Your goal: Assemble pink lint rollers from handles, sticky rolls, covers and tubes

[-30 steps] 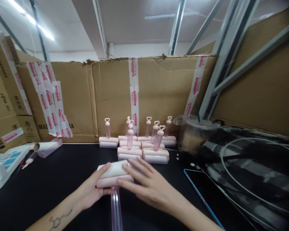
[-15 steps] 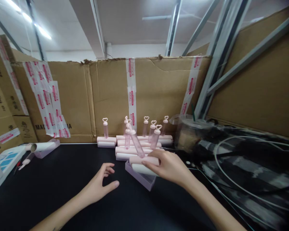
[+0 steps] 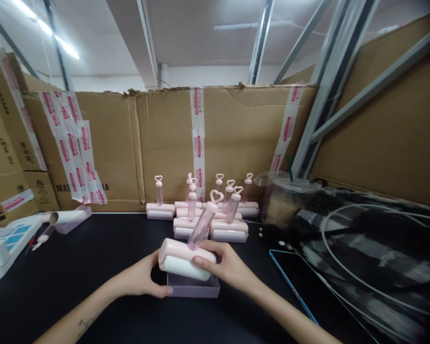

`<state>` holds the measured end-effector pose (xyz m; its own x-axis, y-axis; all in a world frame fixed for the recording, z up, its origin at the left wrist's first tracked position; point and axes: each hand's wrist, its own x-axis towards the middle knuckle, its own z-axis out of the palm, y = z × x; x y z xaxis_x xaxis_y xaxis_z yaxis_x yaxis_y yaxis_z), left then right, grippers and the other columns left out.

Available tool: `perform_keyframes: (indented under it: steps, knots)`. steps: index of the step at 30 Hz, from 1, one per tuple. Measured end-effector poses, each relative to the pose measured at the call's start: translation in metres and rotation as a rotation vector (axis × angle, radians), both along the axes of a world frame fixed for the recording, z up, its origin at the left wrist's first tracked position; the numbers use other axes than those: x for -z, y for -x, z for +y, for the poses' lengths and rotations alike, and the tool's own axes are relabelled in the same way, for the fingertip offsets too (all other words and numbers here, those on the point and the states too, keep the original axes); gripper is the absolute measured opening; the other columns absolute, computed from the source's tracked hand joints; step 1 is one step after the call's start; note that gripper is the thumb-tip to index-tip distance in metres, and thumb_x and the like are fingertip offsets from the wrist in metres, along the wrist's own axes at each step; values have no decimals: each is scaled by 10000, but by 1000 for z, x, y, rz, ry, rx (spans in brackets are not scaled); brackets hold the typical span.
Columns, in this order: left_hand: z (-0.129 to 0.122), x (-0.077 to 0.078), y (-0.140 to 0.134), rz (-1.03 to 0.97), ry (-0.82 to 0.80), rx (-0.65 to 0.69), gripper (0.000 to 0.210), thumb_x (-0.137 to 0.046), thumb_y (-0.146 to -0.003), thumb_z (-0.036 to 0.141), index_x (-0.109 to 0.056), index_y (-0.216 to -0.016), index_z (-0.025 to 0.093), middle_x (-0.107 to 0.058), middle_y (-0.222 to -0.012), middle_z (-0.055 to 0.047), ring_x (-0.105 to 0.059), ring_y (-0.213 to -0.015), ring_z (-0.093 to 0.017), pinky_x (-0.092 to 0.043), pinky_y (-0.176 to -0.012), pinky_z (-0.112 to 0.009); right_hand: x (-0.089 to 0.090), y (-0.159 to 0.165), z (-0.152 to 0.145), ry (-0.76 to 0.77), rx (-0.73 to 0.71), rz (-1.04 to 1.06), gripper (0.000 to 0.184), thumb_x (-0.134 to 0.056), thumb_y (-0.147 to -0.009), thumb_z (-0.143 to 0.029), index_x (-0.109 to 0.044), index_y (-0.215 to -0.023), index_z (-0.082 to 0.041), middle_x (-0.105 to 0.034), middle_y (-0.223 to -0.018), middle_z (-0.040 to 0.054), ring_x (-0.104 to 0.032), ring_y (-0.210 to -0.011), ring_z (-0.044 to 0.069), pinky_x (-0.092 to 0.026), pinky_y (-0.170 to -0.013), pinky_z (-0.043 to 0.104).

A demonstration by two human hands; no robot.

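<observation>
My right hand (image 3: 232, 270) is closed around the right end of a lint roller (image 3: 186, 264) with a pale pink case, a white paper roll and a clear pink handle ending in a heart loop. The handle leans up to the right. Just below the roller is a shallow translucent purple tray (image 3: 193, 290), its inside mostly hidden. My left hand (image 3: 141, 278) grips the left end of this tray, thumb on its front; its fingertips are hidden behind the tray and roller. Behind them, several similar lint rollers (image 3: 229, 234) stand with handles upright.
At the left lie another purple tray (image 3: 71, 224), a loose white roll (image 3: 66, 217) and a heart-ended handle (image 3: 43, 239). On the right are a blue-edged phone (image 3: 301, 282), a lidded plastic cup (image 3: 283, 200) and a cable over dark plastic. Cardboard (image 3: 165, 143) walls the back.
My right hand has brought the lint roller and tray nearer and to the left. My left hand has moved in and taken hold of the tray, which now lies straighter. The phone has come into sight.
</observation>
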<state>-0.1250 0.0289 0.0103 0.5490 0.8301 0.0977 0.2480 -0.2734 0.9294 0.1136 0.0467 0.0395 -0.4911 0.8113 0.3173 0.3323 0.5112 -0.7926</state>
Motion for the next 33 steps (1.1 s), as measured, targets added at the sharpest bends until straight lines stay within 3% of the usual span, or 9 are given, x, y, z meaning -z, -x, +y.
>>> perform_keyframes:
  steps: [3, 7, 12, 22, 26, 29, 31, 33]
  knots:
    - [4, -2, 5, 63, -1, 38, 496, -687, -645, 218, -481, -1093, 163, -553, -1106, -58, -480, -1070, -236, -326, -962, -352, 3, 3, -1, -56, -45, -77, 331, -576, -787, -441, -679, -907, -150, -660, -902, 71, -599, -809, 216, -433, -705, 277]
    - [6, -3, 8, 126, -28, 28, 415, -678, -651, 227, -471, -1006, 170, -542, -1036, -31, -477, -1020, -206, -342, -927, -326, -8, 0, -9, -252, -26, -264, 314, -524, -820, -451, -664, -843, -171, -642, -808, 51, -576, -725, 181, -398, -643, 248]
    - [6, -6, 8, 100, 18, 97, 428, -697, -617, 212, -448, -963, 179, -537, -948, 5, -492, -946, -176, -365, -865, -305, -19, -3, -17, -392, -25, -419, 277, -504, -842, -409, -639, -938, -187, -649, -877, 55, -573, -773, 189, -384, -668, 248]
    - [8, -5, 11, 212, -34, 110, 566, -742, -589, 297, -444, -1058, 191, -512, -1050, -25, -480, -1001, -188, -356, -900, -321, -6, -1, -14, -371, -107, -537, 299, -532, -828, -393, -614, -1054, -216, -651, -1015, 41, -591, -926, 209, -384, -821, 280]
    - [5, -8, 11, 275, -64, 56, 555, -744, -575, 325, -474, -1041, 192, -536, -1004, -17, -506, -935, -180, -394, -844, -306, -8, -4, -16, -320, -132, -598, 599, -614, -726, -504, -495, -1247, -234, -637, -1058, 52, -588, -938, 244, -401, -826, 319]
    - [12, -14, 30, 361, -112, -29, 537, -739, -566, 305, -515, -1043, 200, -547, -979, -11, -521, -898, -180, -410, -819, -301, -7, -6, -14, -264, -102, -620, 765, -567, -729, -574, -337, -1362, -211, -540, -1235, 94, -537, -1045, 280, -391, -878, 358]
    - [24, -17, 55, 428, -167, -124, 531, -746, -549, 325, -564, -1037, 223, -536, -961, 0, -519, -907, -194, -396, -852, -327, -4, -7, -13, -239, -74, -628, 753, -525, -766, -568, -285, -1385, -212, -438, -1340, 103, -485, -1115, 296, -369, -919, 384]
    - [41, -15, 82, 401, -122, -209, 563, -755, -533, 351, -581, -1052, 219, -548, -868, 14, -535, -859, -202, -413, -823, -340, 0, -6, -12, -209, -96, -649, 701, -512, -794, -533, -285, -1384, -230, -432, -1340, 104, -488, -1111, 294, -372, -924, 398]
